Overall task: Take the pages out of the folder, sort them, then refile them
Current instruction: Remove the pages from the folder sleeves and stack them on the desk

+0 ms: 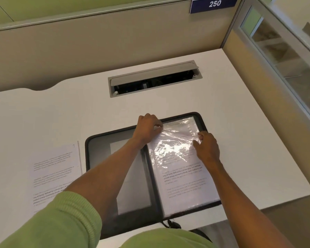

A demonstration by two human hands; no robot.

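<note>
in the head view, the black folder (201,120) is lying open on the white desk (240,140), close to its near edge. both hands are working on the clear plastic pocket (179,140) on the folder's right half. the left hand (148,127) is sitting at the pocket's top edge by the spine, its fingers (157,126) curled and pinching the plastic. the right hand (207,147) is pinching the pocket's right edge. a printed page (184,178) is showing through the pocket, with glare hiding its upper part. a loose printed sheet (55,169) is lying flat on the desk just left of the folder; whether more sheets are lying under it is hard to tell.

judging from this, the task is partway along: at least one sheet is out and at least one is in the pocket. whether the hands are pulling this page out or sliding it back in is not clear, so the sorting and refiling are likely not finished.
</note>
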